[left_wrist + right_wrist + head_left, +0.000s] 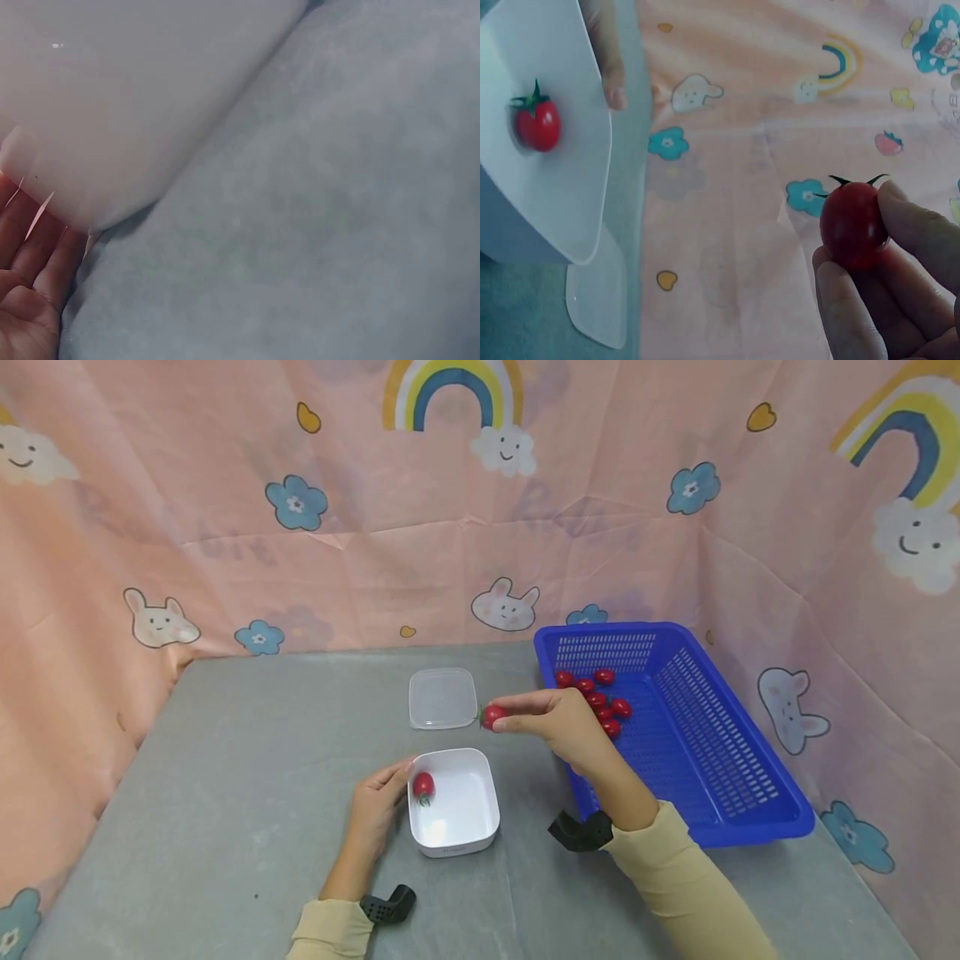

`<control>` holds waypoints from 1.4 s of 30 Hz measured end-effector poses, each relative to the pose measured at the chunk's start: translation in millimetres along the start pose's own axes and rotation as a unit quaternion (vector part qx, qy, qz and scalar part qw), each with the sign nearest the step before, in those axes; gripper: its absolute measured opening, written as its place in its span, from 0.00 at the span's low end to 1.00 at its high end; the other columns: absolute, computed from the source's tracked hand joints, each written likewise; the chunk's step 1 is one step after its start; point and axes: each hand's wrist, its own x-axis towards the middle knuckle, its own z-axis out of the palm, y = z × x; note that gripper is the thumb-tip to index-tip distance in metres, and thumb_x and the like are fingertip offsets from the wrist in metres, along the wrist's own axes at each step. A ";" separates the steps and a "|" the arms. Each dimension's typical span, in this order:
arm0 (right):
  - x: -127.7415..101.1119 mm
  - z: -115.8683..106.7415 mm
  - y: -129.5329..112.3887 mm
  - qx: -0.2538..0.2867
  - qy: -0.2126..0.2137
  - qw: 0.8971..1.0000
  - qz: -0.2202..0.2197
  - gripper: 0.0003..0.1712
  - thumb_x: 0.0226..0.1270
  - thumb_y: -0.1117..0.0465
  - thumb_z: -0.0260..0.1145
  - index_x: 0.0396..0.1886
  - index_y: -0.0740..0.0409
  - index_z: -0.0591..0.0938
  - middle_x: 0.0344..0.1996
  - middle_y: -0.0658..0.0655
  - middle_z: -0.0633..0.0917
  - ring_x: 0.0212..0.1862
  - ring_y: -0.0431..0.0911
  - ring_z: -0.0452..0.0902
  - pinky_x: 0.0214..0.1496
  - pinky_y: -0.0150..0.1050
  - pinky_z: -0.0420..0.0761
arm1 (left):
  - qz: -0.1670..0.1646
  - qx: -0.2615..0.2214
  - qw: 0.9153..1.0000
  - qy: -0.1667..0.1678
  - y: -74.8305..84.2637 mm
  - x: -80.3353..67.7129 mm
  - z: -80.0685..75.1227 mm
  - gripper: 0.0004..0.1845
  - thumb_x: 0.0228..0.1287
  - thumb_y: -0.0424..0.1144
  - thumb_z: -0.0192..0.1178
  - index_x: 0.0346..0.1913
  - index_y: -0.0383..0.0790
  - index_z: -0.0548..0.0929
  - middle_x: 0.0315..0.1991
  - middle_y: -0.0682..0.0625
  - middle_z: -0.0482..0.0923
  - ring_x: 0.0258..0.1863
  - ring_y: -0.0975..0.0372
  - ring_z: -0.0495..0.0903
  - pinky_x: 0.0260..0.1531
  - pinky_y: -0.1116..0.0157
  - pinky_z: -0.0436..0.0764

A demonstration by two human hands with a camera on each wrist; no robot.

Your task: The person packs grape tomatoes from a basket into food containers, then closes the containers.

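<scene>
A white box sits on the grey table with one cherry tomato inside it; the right wrist view shows the same box and tomato. My left hand rests against the box's left side with straight fingers on its wall. Above the table, between the box and its lid, my right hand pinches a second cherry tomato at its fingertips. That tomato has a dark stem.
A blue slotted basket stands at the right with several cherry tomatoes in its far-left corner. A pink patterned cloth walls the table at back and sides.
</scene>
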 end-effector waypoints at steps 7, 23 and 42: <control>-12.0 10.8 -0.4 -0.023 0.006 1.000 -0.008 0.20 0.55 0.52 0.78 0.48 0.52 0.89 0.49 0.54 0.89 0.60 0.49 0.79 0.62 0.52 0.78 | -0.002 0.001 1.000 0.002 0.0 0.4 -0.6 0.18 0.67 0.40 0.64 0.53 0.30 0.85 0.53 0.42 0.85 0.46 0.76 0.83 0.48 0.76 0.80; -21.1 37.4 6.0 -0.007 0.029 1.000 0.006 0.18 0.54 0.57 0.78 0.46 0.55 0.90 0.48 0.56 0.89 0.60 0.50 0.80 0.65 0.55 0.76 | -0.004 -0.005 1.000 0.005 0.3 0.3 -1.4 0.18 0.67 0.40 0.64 0.52 0.29 0.85 0.51 0.44 0.86 0.45 0.75 0.83 0.48 0.75 0.81; -2.2 92.6 46.0 0.002 0.045 0.999 -0.013 0.15 0.51 0.63 0.79 0.41 0.60 0.91 0.40 0.58 0.91 0.55 0.53 0.83 0.61 0.53 0.78 | -0.008 -0.018 1.000 0.001 -0.6 1.8 -0.9 0.19 0.66 0.41 0.65 0.52 0.30 0.85 0.46 0.52 0.88 0.45 0.72 0.83 0.48 0.74 0.81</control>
